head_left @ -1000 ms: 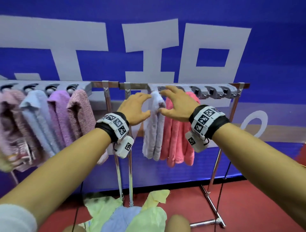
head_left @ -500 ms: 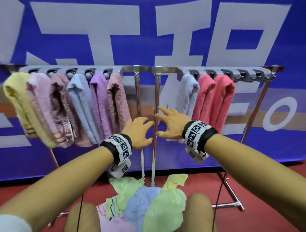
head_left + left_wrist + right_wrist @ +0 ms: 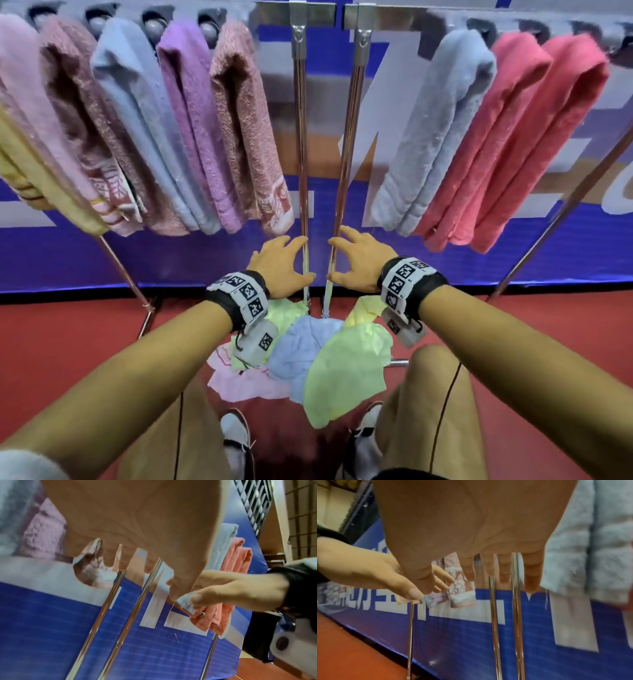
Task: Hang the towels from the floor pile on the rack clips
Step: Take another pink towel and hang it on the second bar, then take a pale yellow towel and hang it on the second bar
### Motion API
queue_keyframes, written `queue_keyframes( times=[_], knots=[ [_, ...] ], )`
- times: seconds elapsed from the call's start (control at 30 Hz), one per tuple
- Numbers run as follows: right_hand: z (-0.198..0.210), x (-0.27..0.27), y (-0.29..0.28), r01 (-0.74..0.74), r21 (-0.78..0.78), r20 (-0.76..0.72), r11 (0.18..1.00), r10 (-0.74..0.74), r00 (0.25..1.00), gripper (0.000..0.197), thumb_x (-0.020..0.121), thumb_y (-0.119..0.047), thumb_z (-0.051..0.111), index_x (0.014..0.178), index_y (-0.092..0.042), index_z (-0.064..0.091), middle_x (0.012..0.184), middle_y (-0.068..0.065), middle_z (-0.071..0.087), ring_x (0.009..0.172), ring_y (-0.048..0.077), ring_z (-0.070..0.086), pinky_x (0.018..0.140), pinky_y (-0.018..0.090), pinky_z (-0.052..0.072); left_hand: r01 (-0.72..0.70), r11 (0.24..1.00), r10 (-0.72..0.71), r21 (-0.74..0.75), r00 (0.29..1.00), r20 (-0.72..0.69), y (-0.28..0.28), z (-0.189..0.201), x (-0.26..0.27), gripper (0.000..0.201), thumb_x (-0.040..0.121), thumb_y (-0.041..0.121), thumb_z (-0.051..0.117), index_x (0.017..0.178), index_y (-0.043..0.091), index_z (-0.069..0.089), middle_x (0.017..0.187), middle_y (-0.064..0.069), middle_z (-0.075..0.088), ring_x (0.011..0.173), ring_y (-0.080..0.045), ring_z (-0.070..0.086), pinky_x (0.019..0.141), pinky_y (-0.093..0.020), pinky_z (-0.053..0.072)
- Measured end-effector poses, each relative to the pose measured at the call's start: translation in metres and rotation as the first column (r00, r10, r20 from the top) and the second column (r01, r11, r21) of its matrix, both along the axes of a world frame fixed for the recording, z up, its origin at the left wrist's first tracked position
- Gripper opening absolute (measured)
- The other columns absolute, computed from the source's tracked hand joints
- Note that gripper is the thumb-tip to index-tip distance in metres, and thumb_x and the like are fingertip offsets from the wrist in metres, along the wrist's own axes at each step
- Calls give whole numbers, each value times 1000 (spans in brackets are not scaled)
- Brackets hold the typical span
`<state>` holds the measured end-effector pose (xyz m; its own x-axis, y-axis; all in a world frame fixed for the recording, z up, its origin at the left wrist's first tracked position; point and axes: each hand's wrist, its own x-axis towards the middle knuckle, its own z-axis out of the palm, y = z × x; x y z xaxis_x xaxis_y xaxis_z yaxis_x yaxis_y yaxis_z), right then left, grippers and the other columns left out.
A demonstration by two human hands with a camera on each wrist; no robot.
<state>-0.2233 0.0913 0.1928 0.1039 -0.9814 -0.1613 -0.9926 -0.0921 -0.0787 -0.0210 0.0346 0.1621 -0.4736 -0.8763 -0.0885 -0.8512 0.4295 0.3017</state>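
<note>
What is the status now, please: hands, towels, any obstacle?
Both hands open, left hand, right hand, holding nothing. Floor pile below, untouched. Rack poles stand between hands.

Lighting is even and bright in the head view, with no hard shadows on the red floor (image 3: 68,342). Colours are saturated. Thin glare streaks run down the chrome rack poles (image 3: 303,154). Wide-angle distortion bends the hung towels (image 3: 239,120) outward at the frame edges. Both wrist views are softer: the near palms, left hand (image 3: 137,520) and right hand (image 3: 471,520), are out of focus, and the grey towel (image 3: 590,547) is motion-blurred.
</note>
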Motion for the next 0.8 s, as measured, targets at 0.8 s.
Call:
queue_keyframes(
  times=[0.8],
  knots=[
    [-283,-9,-41,164,480,109,862,-244,964,65,88,-41,58,145,-24,33,155,6,26,131,33,44,99,44,46,-88,928,97,362,995,-6,-37,-211,-21,62,80,41,60,137,19,48,142,-4,48,133,-30,41,108,-41,38]
  ],
)
